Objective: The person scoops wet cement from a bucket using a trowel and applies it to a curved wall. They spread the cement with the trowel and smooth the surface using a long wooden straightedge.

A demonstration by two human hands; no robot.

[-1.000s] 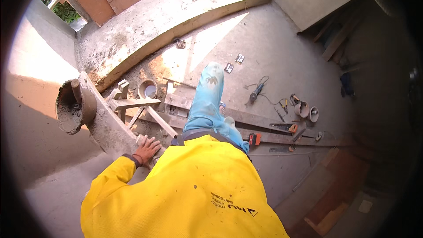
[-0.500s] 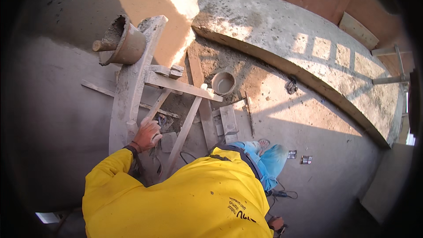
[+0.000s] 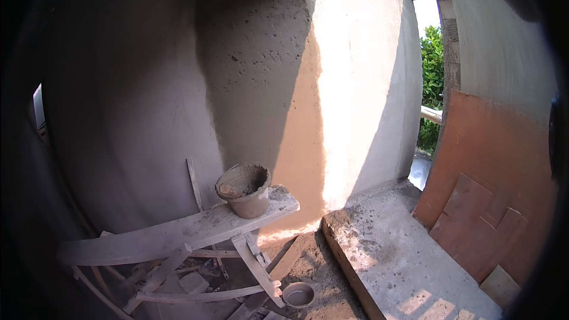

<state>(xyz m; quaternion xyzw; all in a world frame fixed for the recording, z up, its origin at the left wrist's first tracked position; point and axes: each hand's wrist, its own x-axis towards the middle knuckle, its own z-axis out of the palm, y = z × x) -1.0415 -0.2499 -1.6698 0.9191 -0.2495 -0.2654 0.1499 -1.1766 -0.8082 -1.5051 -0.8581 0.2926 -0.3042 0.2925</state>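
Note:
Neither of my hands shows in the head view now. A round mortar bucket [image 3: 250, 206] stands upright on the pale, mortar-crusted plank [image 3: 136, 242] of a wooden trestle. Grey mortar coats its inner wall, and a lump or handle end lies inside; I cannot make out which. Behind the bucket rises a wall with a darker patch of damp-looking plaster [image 3: 255, 77], pitted in its upper part. Low on the ground beside the trestle's crosspiece sits a small round basin [image 3: 298, 296].
Wooden braces [image 3: 201, 293] and scraps clutter the ground under the plank. At right runs a raised concrete ledge [image 3: 391, 249] with crumbs of mortar. Reddish-brown boards [image 3: 480, 160] lean on the right wall, beside an opening with green foliage [image 3: 431, 65].
The view has swung up from the floor to the wall. My left hand, earlier by the trestle, and my right hand, earlier at the lower edge, have both left the picture.

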